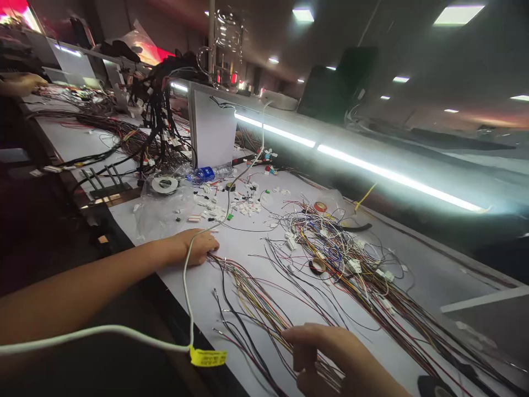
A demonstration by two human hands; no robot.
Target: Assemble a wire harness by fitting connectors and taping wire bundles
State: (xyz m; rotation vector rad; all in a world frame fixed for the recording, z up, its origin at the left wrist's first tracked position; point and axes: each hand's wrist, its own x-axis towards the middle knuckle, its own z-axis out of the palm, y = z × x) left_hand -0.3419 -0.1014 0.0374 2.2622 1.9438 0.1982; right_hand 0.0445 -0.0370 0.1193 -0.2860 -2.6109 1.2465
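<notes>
Hands (197,246) and wires (252,300) near table edge (169,286)

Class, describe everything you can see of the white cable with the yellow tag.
The white cable looks smooth, round and plastic-coated, thicker than the wires. It enters at the left edge, bends sharply upward at the yellow tag, passes in front of the left hand and curves up across the light strip. Whether it touches the hand is unclear; the tag's print is unreadable.

No text legible; print on yellow tag (208,357) of white cable (124,330) unreadable.
</notes>
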